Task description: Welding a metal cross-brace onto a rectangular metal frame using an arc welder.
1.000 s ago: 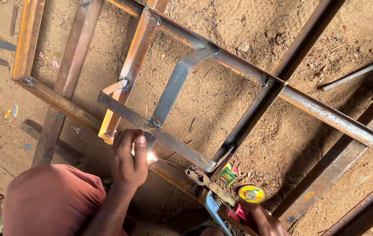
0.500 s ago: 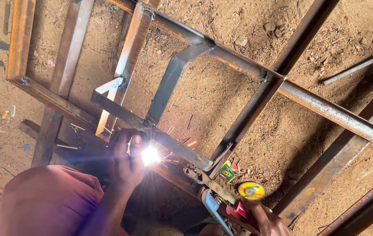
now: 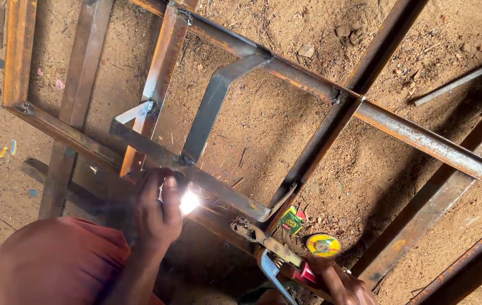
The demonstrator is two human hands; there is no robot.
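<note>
A rusty steel frame (image 3: 309, 85) of square tubes and angle bars lies on sandy ground. A bright welding arc (image 3: 189, 202) burns on the frame's near bar. My left hand (image 3: 156, 209) sits with curled fingers against that bar, just left of the arc; glare hides whether it grips anything. My right hand (image 3: 342, 285), at the bottom edge, grips the red and blue handle of an electrode holder (image 3: 266, 243), whose metal jaw points toward the arc. A bent flat steel strip (image 3: 213, 101) spans two frame bars above the arc.
My knee in orange cloth (image 3: 55, 260) fills the lower left. A yellow grinding disc (image 3: 323, 245) and a small green packet (image 3: 292, 220) lie on the sand by the holder. A loose rod (image 3: 455, 82) lies upper right, and small scraps litter the left edge.
The arc flared from a faint glow to a bright flash and still burns. Both hands stay where they were; the view has shifted slightly.
</note>
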